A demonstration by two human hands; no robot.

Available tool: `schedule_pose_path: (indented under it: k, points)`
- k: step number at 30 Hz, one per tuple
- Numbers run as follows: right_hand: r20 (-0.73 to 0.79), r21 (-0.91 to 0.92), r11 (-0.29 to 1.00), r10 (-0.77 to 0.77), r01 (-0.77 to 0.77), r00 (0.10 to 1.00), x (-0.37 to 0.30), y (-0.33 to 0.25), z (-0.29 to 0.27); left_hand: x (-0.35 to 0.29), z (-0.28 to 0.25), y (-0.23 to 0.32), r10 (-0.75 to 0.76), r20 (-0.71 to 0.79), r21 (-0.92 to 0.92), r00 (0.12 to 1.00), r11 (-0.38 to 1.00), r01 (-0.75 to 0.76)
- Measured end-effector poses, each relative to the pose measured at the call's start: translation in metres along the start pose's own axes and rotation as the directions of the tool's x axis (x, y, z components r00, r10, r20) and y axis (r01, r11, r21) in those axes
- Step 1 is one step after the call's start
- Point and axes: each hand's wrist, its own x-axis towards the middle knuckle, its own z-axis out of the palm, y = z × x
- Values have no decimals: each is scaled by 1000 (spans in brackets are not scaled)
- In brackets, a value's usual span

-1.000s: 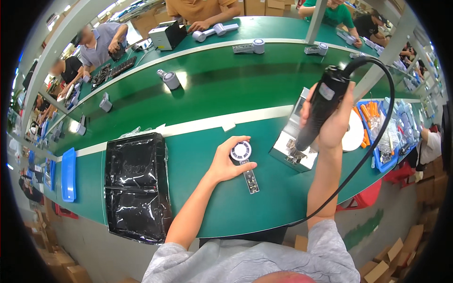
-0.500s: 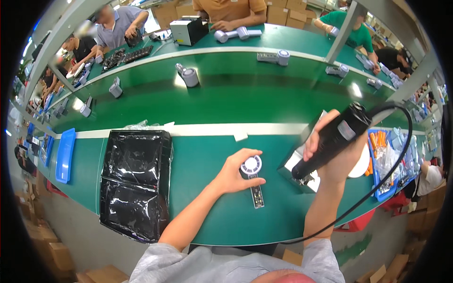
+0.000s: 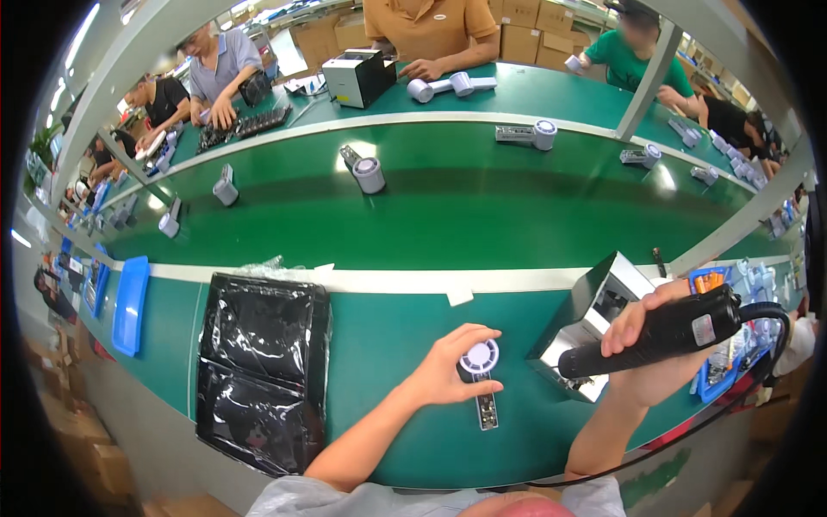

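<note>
My left hand is closed around the round white head of a small handheld fan. The fan's handle points toward me with its circuit board exposed, lying at the green tabletop. In my right hand is a thick black electric screwdriver with a cable from its back end. It is held nearly level, tilted down to the left. Its front end is over the lower part of a metal box that looks like a screw feeder; the tip itself is hard to make out.
A black plastic-wrapped double tray lies left, with a blue tray beyond it. Blue bins with orange and pale parts stand right. Several fans ride a green conveyor ahead. Co-workers sit across it. The cable loops at right.
The screwdriver has swung to a flatter angle, its back end lower and farther right. My left hand keeps its hold on the fan. The whole view has shifted slightly.
</note>
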Motion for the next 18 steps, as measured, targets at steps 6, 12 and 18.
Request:
schedule_pose_path:
  k: [6, 12, 18]
  points:
    - [-58, 37, 999, 23, -21, 998, 2, 3, -3, -1, 2, 5, -31, 35, -9, 999, 999, 31]
    - [-25, 70, 998, -5, 7, 1000, 1, -8, -2, -5, 6, 5, -5, 36, 24, 999, 1000, 4]
    - [155, -58, 993, 110, -102, 982, 1, 3, 13, -8, 3, -14, -28, 15, -72, 999, 997, 29]
